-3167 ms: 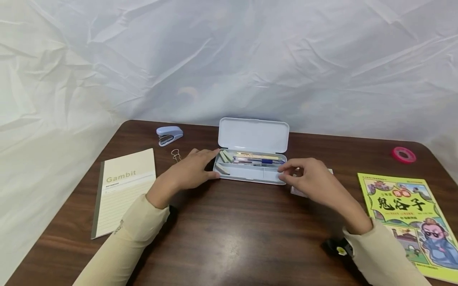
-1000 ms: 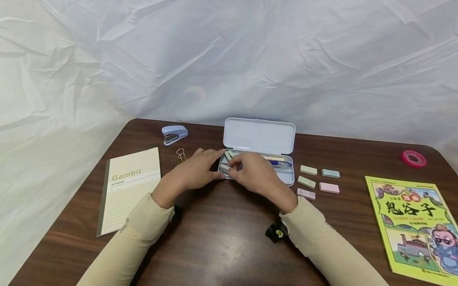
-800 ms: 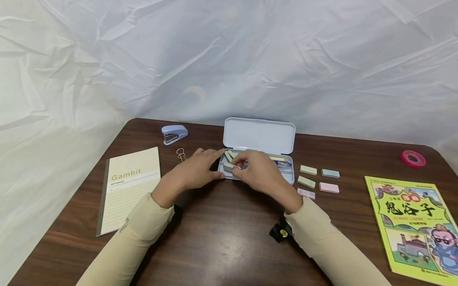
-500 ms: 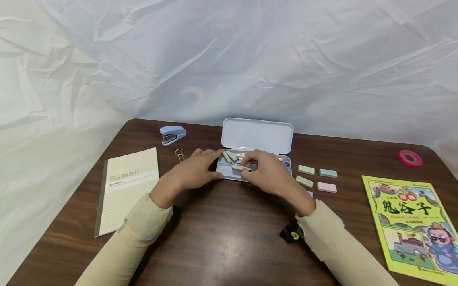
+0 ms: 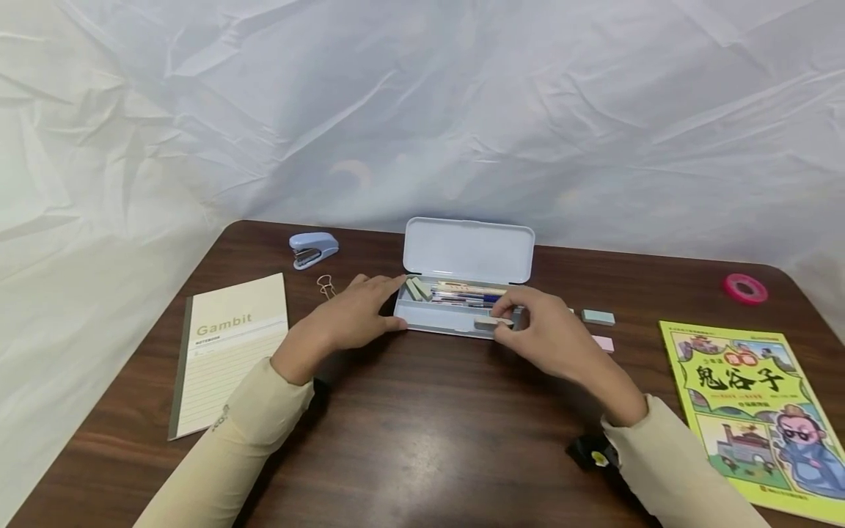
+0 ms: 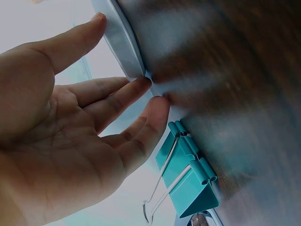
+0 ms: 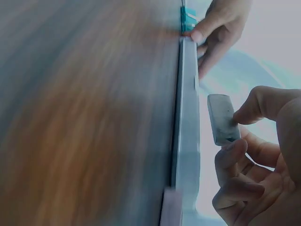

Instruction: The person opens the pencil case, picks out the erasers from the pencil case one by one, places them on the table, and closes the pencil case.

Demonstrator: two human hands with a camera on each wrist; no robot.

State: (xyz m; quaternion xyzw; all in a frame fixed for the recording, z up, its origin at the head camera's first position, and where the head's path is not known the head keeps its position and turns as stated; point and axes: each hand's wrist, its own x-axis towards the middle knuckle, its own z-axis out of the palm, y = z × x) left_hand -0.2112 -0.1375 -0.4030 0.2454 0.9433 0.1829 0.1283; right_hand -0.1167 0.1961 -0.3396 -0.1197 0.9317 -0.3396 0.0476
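Observation:
An open pale-blue pencil case (image 5: 439, 317) stands in the middle of the table, its lid upright behind. My right hand (image 5: 551, 334) pinches a greyish eraser (image 7: 223, 120) between thumb and fingertips, over the right part of the case's front compartment. At the left end, my left hand (image 5: 346, 323) touches the case with spread, fairly straight fingers and holds nothing else. Two pale-green erasers (image 5: 417, 289) and several pens (image 5: 465, 295) lie in the back compartment. A blue eraser (image 5: 598, 317) and a pink eraser (image 5: 604, 343) lie right of the case, partly behind the right hand.
A teal binder clip (image 6: 188, 174) sits near the left hand's little finger. Behind it is a blue stapler (image 5: 313, 249). A notebook (image 5: 231, 352) lies at left; a yellow-green comic book (image 5: 752, 411) and a pink tape roll (image 5: 746, 288) are at right.
The greyish eraser lay at the front compartment's left end; my right hand has gripped it and carried it rightward along the case. My left hand has stayed at the case's left end.

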